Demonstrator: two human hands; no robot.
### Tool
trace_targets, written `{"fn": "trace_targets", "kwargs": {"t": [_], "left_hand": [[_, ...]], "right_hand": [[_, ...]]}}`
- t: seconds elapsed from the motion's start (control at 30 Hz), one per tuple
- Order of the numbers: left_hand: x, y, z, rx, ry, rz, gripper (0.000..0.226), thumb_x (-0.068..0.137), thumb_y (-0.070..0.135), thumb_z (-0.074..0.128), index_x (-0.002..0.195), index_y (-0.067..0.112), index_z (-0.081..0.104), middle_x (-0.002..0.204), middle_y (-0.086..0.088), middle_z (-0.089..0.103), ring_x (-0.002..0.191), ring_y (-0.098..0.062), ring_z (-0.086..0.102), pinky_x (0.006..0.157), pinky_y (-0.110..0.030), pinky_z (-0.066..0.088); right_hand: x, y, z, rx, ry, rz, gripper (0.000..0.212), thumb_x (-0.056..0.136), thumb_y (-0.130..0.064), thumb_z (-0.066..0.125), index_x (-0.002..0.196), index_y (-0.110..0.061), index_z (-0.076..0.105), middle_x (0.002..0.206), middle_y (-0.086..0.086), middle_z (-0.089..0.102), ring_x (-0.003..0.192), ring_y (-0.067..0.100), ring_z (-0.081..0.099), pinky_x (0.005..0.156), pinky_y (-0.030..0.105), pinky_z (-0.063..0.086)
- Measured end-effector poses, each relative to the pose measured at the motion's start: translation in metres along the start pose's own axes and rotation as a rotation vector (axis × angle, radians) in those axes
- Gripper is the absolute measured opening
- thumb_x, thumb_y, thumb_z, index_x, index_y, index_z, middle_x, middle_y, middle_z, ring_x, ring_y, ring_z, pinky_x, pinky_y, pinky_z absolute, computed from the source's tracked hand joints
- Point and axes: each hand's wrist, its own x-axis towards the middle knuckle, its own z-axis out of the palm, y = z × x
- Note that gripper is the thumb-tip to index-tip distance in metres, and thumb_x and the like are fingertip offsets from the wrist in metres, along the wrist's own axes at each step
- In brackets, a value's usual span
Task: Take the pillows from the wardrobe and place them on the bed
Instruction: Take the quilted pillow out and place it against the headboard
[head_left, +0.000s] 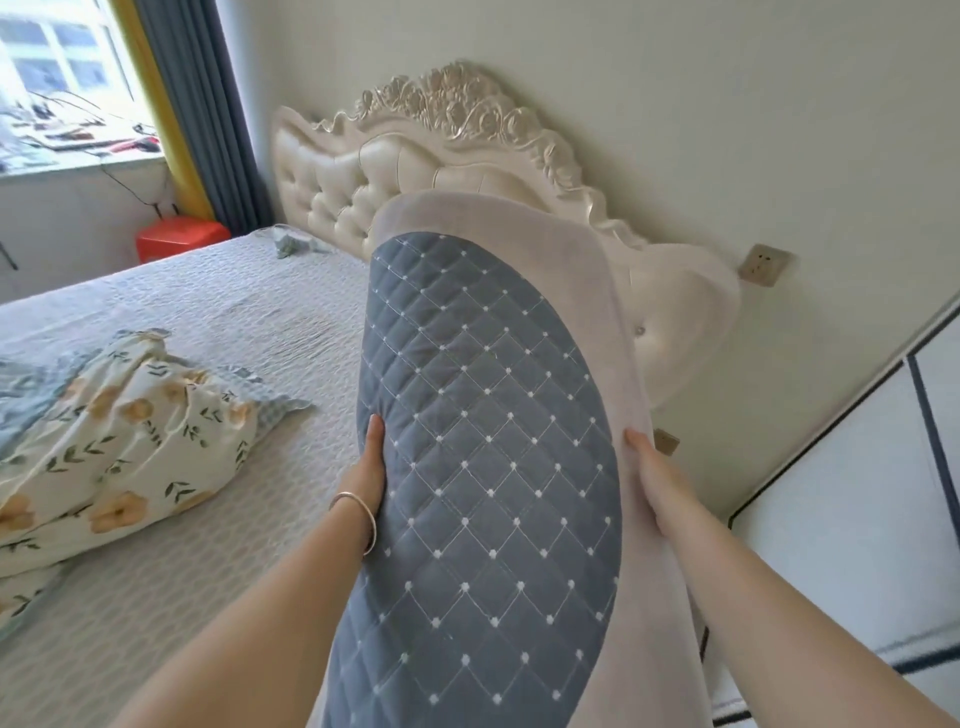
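Blue quilted pillow (483, 467) fills the head view, held up in the air over the bed (218, 332), near the headboard (395, 171). My left hand (366, 480) presses its left edge and my right hand (657, 480) grips the pale right side, so both hands hold it. I think it is soft, light and squashy, so holding both long sides works best. A flowery pillow (124, 436) already lies on the bed. I see no boxes or baskets holding anything.

I see soft daylight entering from the overexposed window (57, 67); wide-angle distortion bends the edges, and detail is slightly blurred.
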Motion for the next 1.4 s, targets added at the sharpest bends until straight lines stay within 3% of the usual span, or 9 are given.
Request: {"fn": "trace_targets", "kwargs": {"t": [0.13,0.37,0.5,0.63,0.77,0.97,1.1,1.2,1.4], "left_hand": [[0.052,0.035,0.044,-0.067,0.056,0.027,0.112,0.063,0.092,0.022,0.129,0.007,0.053,0.130,-0.021,0.055,0.118,-0.037,0.052,0.108,-0.052,0.031],[0.157,0.120,0.108,-0.233,0.160,0.066,0.097,0.077,0.080,0.027,0.129,0.001,0.050,0.131,-0.019,0.054,0.122,-0.036,0.049,0.109,-0.048,0.032],[0.202,0.147,0.135,-0.378,0.167,0.061,0.105,0.061,0.090,0.038,0.122,0.007,0.057,0.119,-0.013,0.062,0.110,-0.034,0.058,0.102,-0.047,0.041],[0.281,0.146,0.153,-0.440,0.254,0.036,0.121,0.038,0.100,0.040,0.119,0.012,0.060,0.119,-0.011,0.064,0.105,-0.032,0.060,0.102,-0.048,0.042],[0.324,0.171,0.178,-0.422,0.420,0.031,0.106,0.053,0.095,0.035,0.119,0.015,0.059,0.120,-0.007,0.061,0.111,-0.027,0.055,0.107,-0.047,0.035],[0.426,0.193,0.215,-0.327,0.640,0.070,0.095,0.065,0.077,0.032,0.141,0.019,0.033,0.145,-0.014,0.038,0.131,-0.037,0.036,0.110,-0.056,0.024],[0.505,0.173,0.230,-0.401,0.655,0.064,0.116,0.046,0.093,0.037,0.142,0.028,0.033,0.147,-0.005,0.039,0.136,-0.030,0.034,0.112,-0.054,0.024],[0.555,0.151,0.236,-0.448,0.643,0.053,0.106,0.053,0.082,0.044,0.140,0.022,0.037,0.144,-0.007,0.044,0.132,-0.028,0.042,0.110,-0.050,0.032],[0.616,0.106,0.259,-0.547,0.651,0.041,0.113,0.052,0.081,0.062,0.143,0.023,0.029,0.144,-0.005,0.043,0.125,-0.024,0.048,0.106,-0.050,0.037]], "right_hand": [[0.082,-0.056,0.011,-0.096,-0.002,-0.092,0.074,0.085,-0.057,0.048,0.139,-0.006,0.039,0.143,0.015,0.042,0.126,0.032,0.044,0.099,0.038,0.033],[0.205,-0.144,0.028,-0.122,-0.102,-0.135,0.076,0.079,-0.063,0.053,0.132,-0.009,0.051,0.133,0.011,0.053,0.119,0.031,0.052,0.102,0.039,0.038],[0.287,-0.135,0.035,-0.124,-0.148,0.021,0.117,0.040,-0.091,0.059,0.134,-0.022,0.045,0.137,-0.003,0.048,0.121,0.028,0.051,0.102,0.042,0.040],[0.325,-0.174,0.068,-0.192,-0.289,-0.049,0.068,0.088,-0.061,0.042,0.137,-0.013,0.043,0.134,0.001,0.048,0.127,0.028,0.045,0.106,0.038,0.031],[0.409,-0.209,0.112,-0.307,-0.366,-0.193,0.092,0.066,-0.080,0.036,0.130,-0.016,0.050,0.131,0.007,0.056,0.115,0.029,0.054,0.103,0.045,0.039],[0.532,-0.269,0.174,-0.426,-0.448,-0.261,0.064,0.086,-0.060,0.041,0.133,-0.016,0.044,0.134,0.005,0.052,0.117,0.028,0.049,0.089,0.035,0.037],[0.596,-0.279,0.215,-0.532,-0.473,-0.316,0.057,0.088,-0.053,0.047,0.132,-0.017,0.045,0.132,0.005,0.052,0.120,0.029,0.049,0.089,0.033,0.035],[0.641,-0.277,0.250,-0.629,-0.475,-0.362,0.068,0.085,-0.056,0.049,0.138,-0.014,0.040,0.142,0.009,0.047,0.129,0.029,0.044,0.102,0.035,0.034],[0.708,-0.257,0.311,-0.780,-0.531,-0.432,0.093,0.053,-0.077,0.039,0.122,-0.015,0.051,0.123,0.010,0.060,0.112,0.031,0.056,0.097,0.044,0.044]]}}
